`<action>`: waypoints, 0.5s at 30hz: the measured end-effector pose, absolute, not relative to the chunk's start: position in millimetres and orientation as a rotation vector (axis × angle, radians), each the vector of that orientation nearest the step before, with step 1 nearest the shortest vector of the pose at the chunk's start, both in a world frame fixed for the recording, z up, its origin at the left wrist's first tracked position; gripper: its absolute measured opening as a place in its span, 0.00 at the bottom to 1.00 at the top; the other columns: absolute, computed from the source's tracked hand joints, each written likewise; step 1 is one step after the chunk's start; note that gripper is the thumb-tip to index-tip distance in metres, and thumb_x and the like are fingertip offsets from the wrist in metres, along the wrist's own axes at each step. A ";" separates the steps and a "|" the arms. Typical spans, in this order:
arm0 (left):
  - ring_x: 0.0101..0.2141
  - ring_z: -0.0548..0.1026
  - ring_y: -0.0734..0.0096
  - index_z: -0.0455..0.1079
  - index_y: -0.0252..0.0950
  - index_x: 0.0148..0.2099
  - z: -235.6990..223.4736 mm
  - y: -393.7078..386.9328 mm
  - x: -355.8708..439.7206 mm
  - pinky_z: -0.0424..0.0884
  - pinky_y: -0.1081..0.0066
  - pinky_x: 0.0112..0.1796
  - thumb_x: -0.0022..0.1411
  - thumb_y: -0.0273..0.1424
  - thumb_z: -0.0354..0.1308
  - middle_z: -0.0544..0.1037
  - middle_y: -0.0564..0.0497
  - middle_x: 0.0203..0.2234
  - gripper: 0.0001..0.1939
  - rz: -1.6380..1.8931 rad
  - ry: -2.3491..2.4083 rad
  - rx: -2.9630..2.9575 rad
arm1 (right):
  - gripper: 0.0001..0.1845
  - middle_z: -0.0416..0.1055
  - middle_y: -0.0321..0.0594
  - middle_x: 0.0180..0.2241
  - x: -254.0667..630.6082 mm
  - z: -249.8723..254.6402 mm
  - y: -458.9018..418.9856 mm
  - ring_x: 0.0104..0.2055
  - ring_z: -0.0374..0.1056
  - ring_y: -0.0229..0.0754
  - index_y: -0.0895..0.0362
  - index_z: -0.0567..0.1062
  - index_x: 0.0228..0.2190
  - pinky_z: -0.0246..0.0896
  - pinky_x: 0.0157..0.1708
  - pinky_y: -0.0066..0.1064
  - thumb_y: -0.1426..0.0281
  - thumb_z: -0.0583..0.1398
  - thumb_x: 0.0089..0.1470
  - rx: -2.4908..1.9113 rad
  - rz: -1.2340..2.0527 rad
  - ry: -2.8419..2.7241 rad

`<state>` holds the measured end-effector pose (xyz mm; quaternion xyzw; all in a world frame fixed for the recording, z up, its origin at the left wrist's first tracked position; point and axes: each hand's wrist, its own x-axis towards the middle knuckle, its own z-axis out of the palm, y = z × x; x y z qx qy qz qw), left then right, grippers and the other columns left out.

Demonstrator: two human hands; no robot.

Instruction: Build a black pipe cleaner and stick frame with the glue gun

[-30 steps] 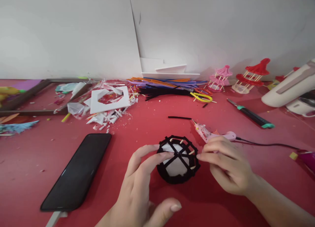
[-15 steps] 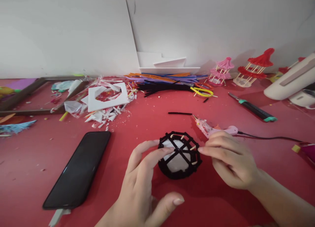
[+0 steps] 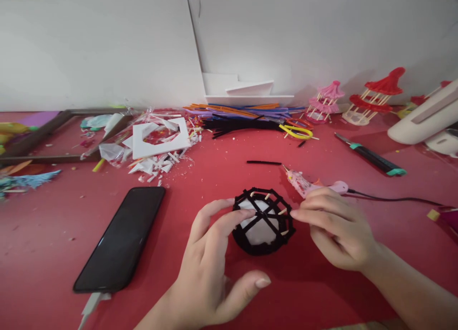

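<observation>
A small round frame [image 3: 263,242] of black fuzzy pipe cleaners stands on the red table, with crossing spokes on top, short pale wooden sticks and a white base inside. My left hand [image 3: 211,258] reaches over it from the left. Its index fingertip rests near the middle of the spokes and another finger touches the left rim, while the thumb is spread well away. At the right rim, my right hand [image 3: 338,227] is closed in a pinch on the frame's edge. The pink glue gun [image 3: 304,183] lies just behind my right hand, its nozzle near a short black pipe cleaner piece [image 3: 264,162].
A black phone [image 3: 119,239] with a cable lies at left. Behind are white foam scraps [image 3: 161,149], bundled pipe cleaners [image 3: 243,122] and yellow-handled scissors [image 3: 295,131]. A cutter [image 3: 372,156] and pink and red pavilion models [image 3: 375,96] stand at right.
The whole view has shifted slightly, so everything sits a little farther right and higher. Both hands keep nearly the same places on the black frame.
</observation>
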<state>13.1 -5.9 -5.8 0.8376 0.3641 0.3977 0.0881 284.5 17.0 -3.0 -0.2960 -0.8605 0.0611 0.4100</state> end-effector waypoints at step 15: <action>0.58 0.64 0.48 0.58 0.29 0.63 -3.4 -5.4 14.1 0.69 0.54 0.54 0.66 0.49 0.55 0.73 0.36 0.50 0.34 1.184 1.041 2.496 | 0.21 0.72 0.44 0.37 289.7 0.8 17.8 0.41 0.68 0.45 0.57 0.76 0.43 0.70 0.43 0.43 0.86 0.55 0.50 -0.771 0.105 -2.220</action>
